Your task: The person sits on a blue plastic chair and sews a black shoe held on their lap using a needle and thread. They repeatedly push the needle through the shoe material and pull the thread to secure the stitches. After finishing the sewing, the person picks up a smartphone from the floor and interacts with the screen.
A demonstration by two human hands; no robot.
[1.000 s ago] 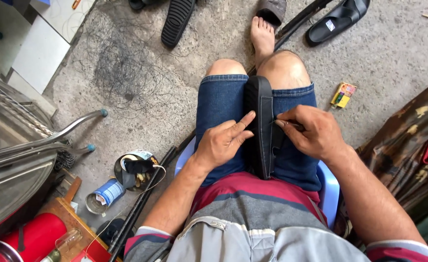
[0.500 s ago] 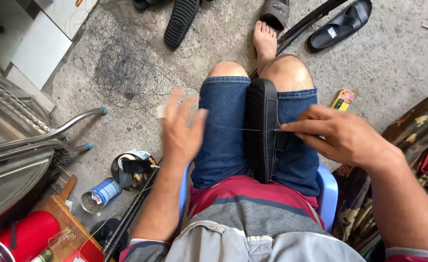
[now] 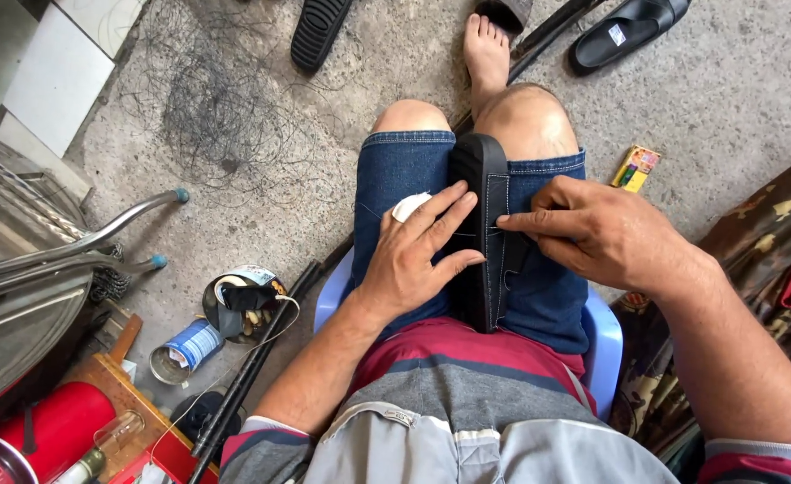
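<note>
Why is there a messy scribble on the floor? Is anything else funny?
That scribble is a tangle of thin dark thread lying loose on the concrete, top left. Black sandals lie scattered near the bare foot, not paired up. Another black sandal stands on edge between the knees, with the left hand and right hand on it.

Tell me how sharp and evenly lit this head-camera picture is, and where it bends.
Head view: soft, even daylight, no hard shadows. The left hand, right hand and black sandal on the lap are sharp, with no motion blur. Mild glare on the steel tubes. Wide-angle bending shows toward the edges.
</note>
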